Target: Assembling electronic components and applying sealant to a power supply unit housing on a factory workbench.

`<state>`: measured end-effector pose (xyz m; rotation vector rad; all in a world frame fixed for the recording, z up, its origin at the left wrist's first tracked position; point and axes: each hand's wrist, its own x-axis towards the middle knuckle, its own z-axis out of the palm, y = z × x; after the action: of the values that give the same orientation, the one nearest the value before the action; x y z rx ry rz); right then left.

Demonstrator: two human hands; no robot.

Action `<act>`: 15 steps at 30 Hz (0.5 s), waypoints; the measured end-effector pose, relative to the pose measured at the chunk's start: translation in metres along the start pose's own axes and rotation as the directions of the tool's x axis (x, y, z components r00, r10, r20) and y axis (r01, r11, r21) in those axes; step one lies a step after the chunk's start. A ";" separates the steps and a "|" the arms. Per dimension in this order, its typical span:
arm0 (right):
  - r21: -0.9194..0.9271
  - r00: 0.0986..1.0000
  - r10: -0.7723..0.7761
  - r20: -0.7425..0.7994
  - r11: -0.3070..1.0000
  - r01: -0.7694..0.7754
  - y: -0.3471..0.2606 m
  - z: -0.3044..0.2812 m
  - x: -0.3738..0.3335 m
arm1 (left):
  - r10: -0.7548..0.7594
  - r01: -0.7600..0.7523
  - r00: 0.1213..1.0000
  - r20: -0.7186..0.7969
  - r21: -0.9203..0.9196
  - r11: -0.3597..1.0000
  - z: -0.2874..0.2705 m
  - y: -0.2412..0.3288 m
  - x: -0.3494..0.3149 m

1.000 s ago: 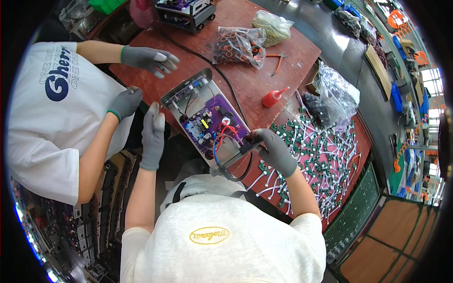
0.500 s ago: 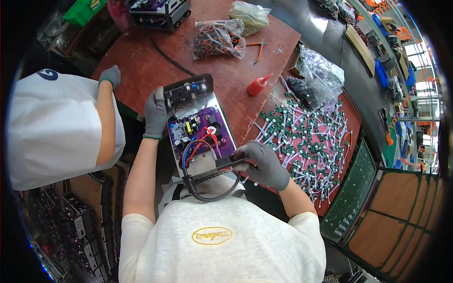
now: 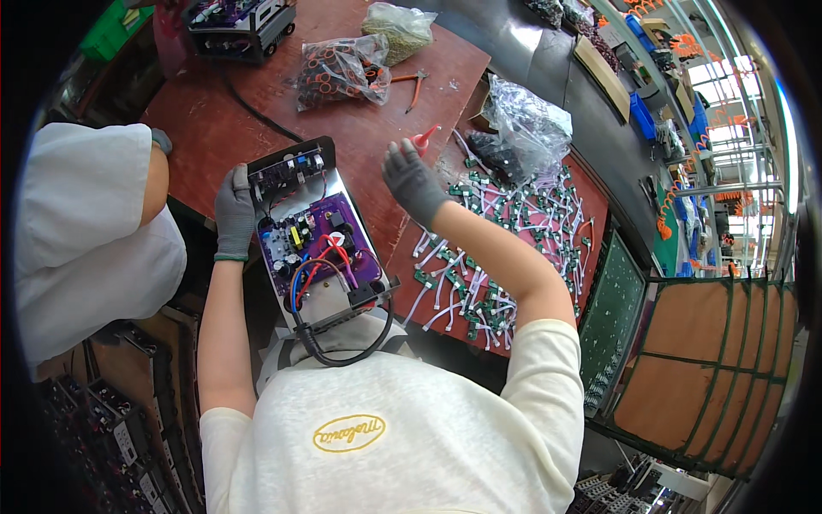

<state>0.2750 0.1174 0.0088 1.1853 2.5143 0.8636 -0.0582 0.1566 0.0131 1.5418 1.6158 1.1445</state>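
A metal chassis [image 3: 349, 190] holds a purple circuit board [image 3: 318, 231] with red, blue and brown wires. My left hand [image 3: 233, 210], in a grey glove, is closed on its upper left edge. A black end panel [image 3: 342, 310] sits at the chassis's near end, with a thick black cable [image 3: 387, 330] looping from it. My right hand [image 3: 414, 184], also gloved, reaches over the table with its fingers curled round a red squeeze bottle [image 3: 421, 142]. The bottle's pointed tip shows beyond the fingers, while its lower body is hidden under them.
Small green boards with white leads [image 3: 505, 231] cover the table's right side, beside a clear plastic bag [image 3: 531, 120]. Further back are a bag of orange-and-black parts [image 3: 342, 73], pliers [image 3: 416, 90] and another chassis unit [image 3: 240, 30]. A co-worker in white [image 3: 90, 223] stands at left.
My right hand has left the chassis's near end and moved up and forward to the red bottle. My left hand keeps its hold on the chassis. The whole view has shifted.
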 end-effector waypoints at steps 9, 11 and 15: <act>0.245 0.796 0.223 0.562 0.875 -0.418 0.049 0.039 0.043 | 0.007 -0.007 0.998 -0.055 0.009 1.000 -0.001 0.001 -0.002; 0.641 0.774 0.313 0.550 0.436 -0.632 0.072 0.007 0.030 | 0.041 -0.042 0.999 -0.035 -0.026 0.999 0.002 0.000 -0.004; 0.511 0.747 0.488 0.451 -0.828 0.232 0.101 -0.074 0.000 | 0.031 -0.031 0.998 -0.047 0.006 1.000 0.004 -0.005 -0.005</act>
<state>0.3059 0.1376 0.1280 -0.8982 -0.8280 1.3966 -0.0564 0.1526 0.0068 1.5591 1.6328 1.2023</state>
